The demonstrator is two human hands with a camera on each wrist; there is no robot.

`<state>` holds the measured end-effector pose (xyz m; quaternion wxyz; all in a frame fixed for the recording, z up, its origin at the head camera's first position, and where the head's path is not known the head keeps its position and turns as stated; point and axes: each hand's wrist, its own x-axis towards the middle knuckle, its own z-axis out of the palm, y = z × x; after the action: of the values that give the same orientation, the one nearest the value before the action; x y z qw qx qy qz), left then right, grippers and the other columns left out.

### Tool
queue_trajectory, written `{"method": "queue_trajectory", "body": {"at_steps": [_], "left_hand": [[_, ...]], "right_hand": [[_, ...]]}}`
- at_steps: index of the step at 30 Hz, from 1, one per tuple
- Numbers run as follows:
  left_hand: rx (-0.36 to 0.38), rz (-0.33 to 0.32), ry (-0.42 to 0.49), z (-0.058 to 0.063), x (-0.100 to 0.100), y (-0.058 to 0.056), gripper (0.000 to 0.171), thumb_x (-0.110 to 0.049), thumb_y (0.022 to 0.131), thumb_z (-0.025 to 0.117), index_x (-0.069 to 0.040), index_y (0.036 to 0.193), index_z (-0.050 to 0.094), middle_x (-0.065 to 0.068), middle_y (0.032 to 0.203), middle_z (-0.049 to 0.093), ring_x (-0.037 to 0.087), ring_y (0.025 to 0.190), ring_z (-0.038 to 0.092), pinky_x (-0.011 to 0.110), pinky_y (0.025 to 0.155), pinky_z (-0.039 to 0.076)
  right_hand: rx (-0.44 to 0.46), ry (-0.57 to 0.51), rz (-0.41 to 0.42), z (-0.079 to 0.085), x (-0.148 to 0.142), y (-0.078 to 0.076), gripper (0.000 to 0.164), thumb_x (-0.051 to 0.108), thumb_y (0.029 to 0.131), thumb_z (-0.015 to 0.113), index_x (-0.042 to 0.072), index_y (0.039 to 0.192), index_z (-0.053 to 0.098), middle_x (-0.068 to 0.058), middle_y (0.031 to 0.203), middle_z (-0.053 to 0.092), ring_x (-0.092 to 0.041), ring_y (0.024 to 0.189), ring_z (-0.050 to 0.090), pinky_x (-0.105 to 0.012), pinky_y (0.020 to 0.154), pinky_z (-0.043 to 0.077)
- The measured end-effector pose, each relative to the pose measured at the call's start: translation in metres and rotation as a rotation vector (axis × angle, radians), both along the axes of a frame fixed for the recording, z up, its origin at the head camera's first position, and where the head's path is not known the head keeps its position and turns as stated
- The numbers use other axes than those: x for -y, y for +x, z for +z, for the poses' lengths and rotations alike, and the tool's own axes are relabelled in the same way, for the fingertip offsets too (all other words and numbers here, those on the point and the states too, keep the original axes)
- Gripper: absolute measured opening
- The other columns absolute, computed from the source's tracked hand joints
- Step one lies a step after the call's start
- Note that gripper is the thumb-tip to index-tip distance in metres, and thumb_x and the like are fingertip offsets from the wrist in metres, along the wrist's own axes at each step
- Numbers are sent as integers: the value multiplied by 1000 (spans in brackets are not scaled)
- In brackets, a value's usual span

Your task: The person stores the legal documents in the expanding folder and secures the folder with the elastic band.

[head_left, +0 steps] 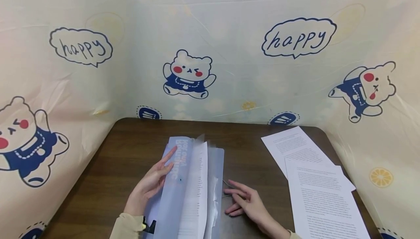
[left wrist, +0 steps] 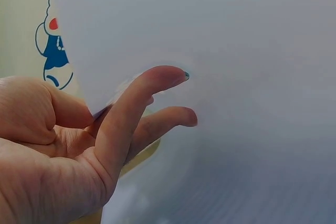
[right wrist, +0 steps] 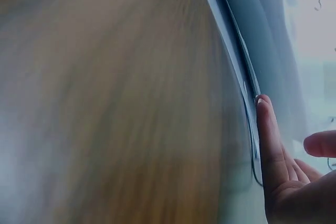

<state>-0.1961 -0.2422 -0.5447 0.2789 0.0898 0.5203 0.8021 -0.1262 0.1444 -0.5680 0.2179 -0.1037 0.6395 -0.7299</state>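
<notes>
A pale blue plastic folder stands partly open on the table, white printed sheets and clear sleeves between its covers. My left hand holds the left cover. In the left wrist view the thumb of that hand pinches an edge, with two fingers bent in front of the pale sheet. My right hand is just right of the folder, fingers extended beside a thin cord loop. In the right wrist view its index fingertip meets the folder's edge.
Two printed sheets overlap on the right of the dark wooden table, one reaching past its right edge. A cartoon-printed curtain encloses the back and sides. A black clip-like piece sits at the left sleeve cuff.
</notes>
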Motion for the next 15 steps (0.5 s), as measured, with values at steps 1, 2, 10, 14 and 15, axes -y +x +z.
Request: {"method": "queue_trajectory", "body": {"at_steps": [1, 2, 10, 14, 15], "left_hand": [[-1, 0, 1, 0, 0, 0, 69, -17, 122, 35, -35, 178, -1, -10, 118, 75, 2, 81, 74, 12, 71, 57], [-2, 0, 2, 0, 0, 0, 69, -17, 122, 35, -35, 178, -1, -11, 116, 75, 2, 80, 74, 12, 71, 57], [-9, 8, -14, -1, 0, 1, 70, -17, 122, 36, -34, 178, -2, -12, 104, 72, 1, 72, 69, 11, 66, 54], [-11, 9, -19, -1, 0, 1, 70, -18, 122, 36, -34, 178, -1, -12, 106, 73, 1, 73, 70, 11, 68, 54], [-13, 10, -16, -1, 0, 1, 70, -17, 122, 36, -34, 178, -1, -11, 108, 73, 1, 76, 71, 11, 70, 56]], "right_hand": [[7, 10, -21, 1, -3, 0, 58, 7, 115, 54, -13, 165, 33, -43, 150, 57, -23, 87, 85, -40, 80, 71], [15, 20, -45, 2, -6, 0, 58, 9, 115, 55, -13, 165, 34, -42, 149, 59, -23, 87, 85, -40, 80, 71], [-7, 59, -254, 7, -28, -4, 51, 10, 116, 53, -18, 157, 42, -26, 130, 78, -21, 93, 85, -41, 82, 71], [-106, 100, -399, 5, -40, -8, 43, 6, 114, 57, -21, 147, 52, -11, 115, 84, -14, 98, 83, -34, 81, 71], [-137, 116, -431, 4, -43, -10, 42, 5, 113, 58, -22, 145, 54, -9, 114, 85, -11, 100, 83, -32, 82, 70]]}}
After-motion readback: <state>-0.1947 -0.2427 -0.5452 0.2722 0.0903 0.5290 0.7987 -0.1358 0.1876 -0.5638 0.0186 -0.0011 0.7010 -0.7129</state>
